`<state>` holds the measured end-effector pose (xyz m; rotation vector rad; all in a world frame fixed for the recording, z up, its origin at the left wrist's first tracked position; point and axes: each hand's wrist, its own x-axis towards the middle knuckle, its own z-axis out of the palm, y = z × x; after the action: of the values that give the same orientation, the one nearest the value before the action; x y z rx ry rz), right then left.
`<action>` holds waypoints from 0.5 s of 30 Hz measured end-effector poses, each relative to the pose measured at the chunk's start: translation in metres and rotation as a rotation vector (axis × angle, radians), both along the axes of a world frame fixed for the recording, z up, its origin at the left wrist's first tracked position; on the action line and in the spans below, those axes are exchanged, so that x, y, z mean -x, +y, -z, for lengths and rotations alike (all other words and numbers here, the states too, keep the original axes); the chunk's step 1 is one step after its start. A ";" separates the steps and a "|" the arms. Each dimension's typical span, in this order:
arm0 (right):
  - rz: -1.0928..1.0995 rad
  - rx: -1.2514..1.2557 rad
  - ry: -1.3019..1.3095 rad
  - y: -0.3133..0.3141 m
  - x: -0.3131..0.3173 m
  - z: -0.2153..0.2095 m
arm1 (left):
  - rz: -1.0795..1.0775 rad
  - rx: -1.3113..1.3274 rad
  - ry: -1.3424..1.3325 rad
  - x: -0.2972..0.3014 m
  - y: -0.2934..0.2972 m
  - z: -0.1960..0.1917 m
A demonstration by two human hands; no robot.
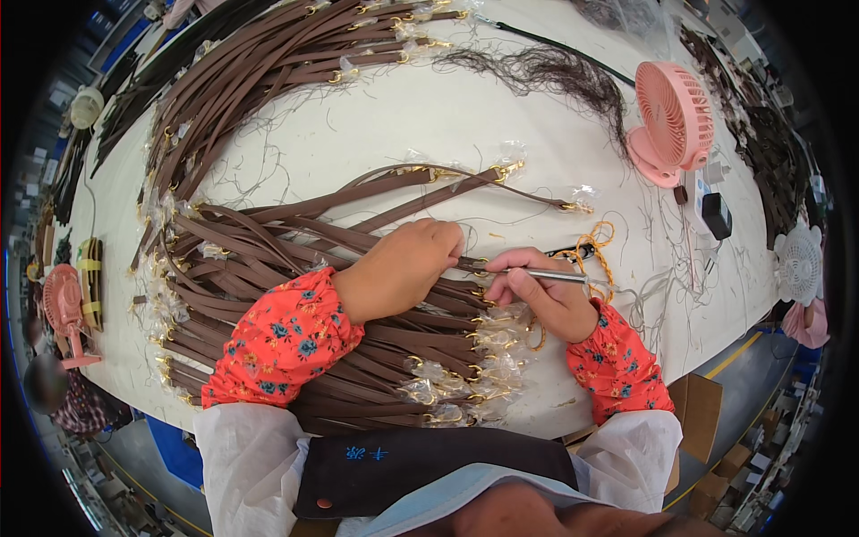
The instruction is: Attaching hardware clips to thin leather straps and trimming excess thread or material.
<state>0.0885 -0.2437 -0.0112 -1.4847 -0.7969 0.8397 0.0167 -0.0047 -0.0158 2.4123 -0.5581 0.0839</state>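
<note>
Between my hands runs a brown strap (469, 264), its end by a gold-coloured metal fitting. My left hand (404, 266) is closed on this strap, knuckles up, over the middle of a large pile of brown straps (358, 376). My right hand (548, 294) pinches a slim silver metal tool (557, 276), its front end pointing left at the strap. Its exact kind is not clear. The pile's straps have gold-coloured hooks, many wrapped in clear plastic (429, 389). Just beyond my right hand lies a yellow-orange cord (601, 255) beside a small dark object.
Another bundle of brown straps (259, 80) curves across the far left of the white table (358, 134). Loose dark threads (546, 72) lie at the back. A pink fan (671, 116) stands far right, near a black adapter (717, 216). An open cardboard box (698, 412) is below the right edge.
</note>
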 end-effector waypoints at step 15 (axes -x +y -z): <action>0.004 0.005 -0.008 0.001 0.000 0.001 | -0.179 0.367 0.367 -0.003 0.001 -0.006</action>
<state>0.0881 -0.2429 -0.0118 -1.4951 -0.7979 0.8333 0.0199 -0.0036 -0.0099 2.0451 -0.1414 -0.1642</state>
